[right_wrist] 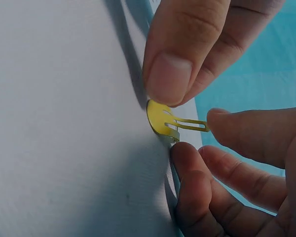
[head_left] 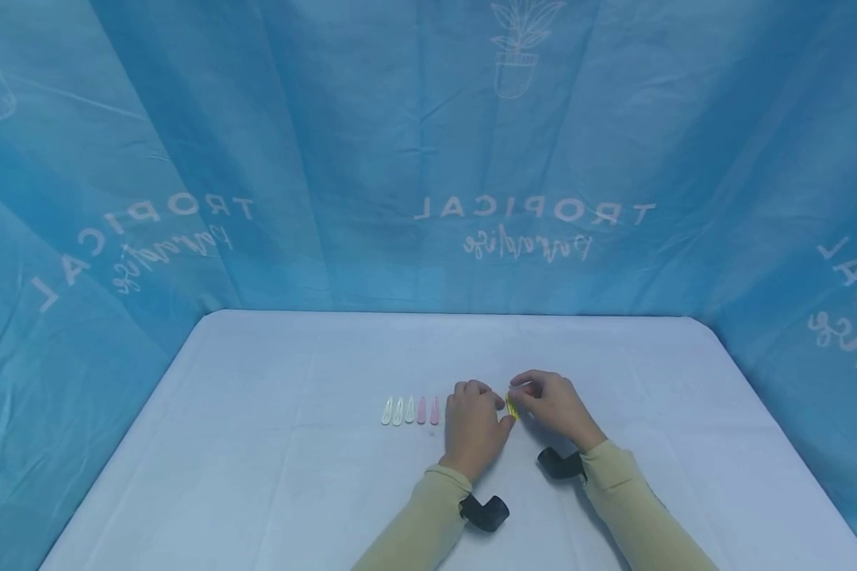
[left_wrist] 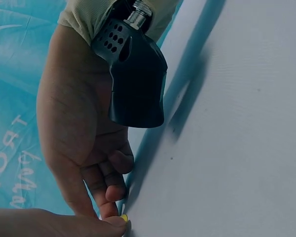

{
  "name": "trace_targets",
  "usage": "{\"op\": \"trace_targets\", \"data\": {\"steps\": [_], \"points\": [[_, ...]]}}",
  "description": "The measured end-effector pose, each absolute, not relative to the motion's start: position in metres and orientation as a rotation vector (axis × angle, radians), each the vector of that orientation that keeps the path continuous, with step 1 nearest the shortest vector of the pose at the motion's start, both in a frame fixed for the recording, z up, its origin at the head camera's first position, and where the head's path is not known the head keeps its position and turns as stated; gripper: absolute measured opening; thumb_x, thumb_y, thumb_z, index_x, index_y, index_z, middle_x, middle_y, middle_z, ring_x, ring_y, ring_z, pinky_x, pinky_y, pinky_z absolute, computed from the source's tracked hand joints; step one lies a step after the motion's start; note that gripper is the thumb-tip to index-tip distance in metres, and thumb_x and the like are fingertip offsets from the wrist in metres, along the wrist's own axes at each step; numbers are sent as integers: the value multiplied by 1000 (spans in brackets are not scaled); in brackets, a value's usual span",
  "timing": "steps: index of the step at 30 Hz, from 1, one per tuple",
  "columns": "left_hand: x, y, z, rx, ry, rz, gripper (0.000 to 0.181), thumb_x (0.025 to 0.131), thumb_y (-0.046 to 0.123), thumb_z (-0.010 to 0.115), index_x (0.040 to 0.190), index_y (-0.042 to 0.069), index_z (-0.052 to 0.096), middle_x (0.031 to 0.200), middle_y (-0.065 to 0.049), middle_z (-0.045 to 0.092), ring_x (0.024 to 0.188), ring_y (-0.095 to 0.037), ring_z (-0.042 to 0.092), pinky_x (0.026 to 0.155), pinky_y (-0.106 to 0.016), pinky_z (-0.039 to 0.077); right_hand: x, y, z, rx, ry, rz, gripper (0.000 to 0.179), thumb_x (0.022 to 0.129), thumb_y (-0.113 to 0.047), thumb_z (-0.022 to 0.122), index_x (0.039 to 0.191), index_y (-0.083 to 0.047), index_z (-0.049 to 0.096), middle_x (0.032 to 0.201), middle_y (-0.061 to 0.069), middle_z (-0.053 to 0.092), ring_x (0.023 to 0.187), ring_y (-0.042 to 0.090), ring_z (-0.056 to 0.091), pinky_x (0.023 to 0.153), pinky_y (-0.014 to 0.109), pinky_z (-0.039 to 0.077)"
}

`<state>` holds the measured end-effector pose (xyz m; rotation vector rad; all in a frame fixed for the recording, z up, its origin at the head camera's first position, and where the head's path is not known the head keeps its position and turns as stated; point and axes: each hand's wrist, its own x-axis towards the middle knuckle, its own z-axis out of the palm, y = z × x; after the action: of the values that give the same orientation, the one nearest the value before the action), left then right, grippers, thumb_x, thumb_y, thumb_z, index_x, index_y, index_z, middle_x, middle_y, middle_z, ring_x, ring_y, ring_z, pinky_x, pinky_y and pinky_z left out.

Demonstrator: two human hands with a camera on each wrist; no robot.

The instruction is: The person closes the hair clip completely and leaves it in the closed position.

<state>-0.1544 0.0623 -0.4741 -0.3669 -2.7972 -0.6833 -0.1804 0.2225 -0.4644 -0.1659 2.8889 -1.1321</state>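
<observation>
Between my two hands stands a yellow snap hair clip (right_wrist: 159, 117), its narrow tongue (right_wrist: 192, 123) bent apart from the rest. My left hand (head_left: 474, 424) pinches the clip's wide rounded end, thumb in front. From the other side, my right hand (head_left: 553, 404) has one fingertip (right_wrist: 218, 118) at the tongue's tip and another right at the clip's lower edge. The remaining right fingers are curled below, in the right wrist view. In the left wrist view the left thumb hides most of the clip; only a yellow sliver (left_wrist: 124, 217) shows.
Left of the hands, several snap hair clips lie in a row on the white table (head_left: 314, 492): pale green ones (head_left: 397, 411) and pink ones (head_left: 421, 411). A black camera (head_left: 486, 514) is strapped to each wrist. Blue printed curtains (head_left: 371, 159) enclose the table.
</observation>
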Motion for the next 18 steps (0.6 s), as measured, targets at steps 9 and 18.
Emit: {"op": "trace_targets", "data": {"steps": [9,18], "points": [[-155,62,-476,-378,-2795,-663,24,82,35,83,97,16,81,107,-3,66,107,-22,55,90,-37,45,-179,220,-466,-171,2877,-1143,24,94,-20,71,111,-3,72,88,4,71,76,16,61,65,32,48],[-155,61,-477,-385,-2800,-663,25,82,35,83,97,16,80,108,-3,66,108,-22,55,90,-37,45,-179,219,-468,-239,2897,-1121,12,95,-17,69,100,-8,75,95,4,73,93,27,68,81,48,54]]}}
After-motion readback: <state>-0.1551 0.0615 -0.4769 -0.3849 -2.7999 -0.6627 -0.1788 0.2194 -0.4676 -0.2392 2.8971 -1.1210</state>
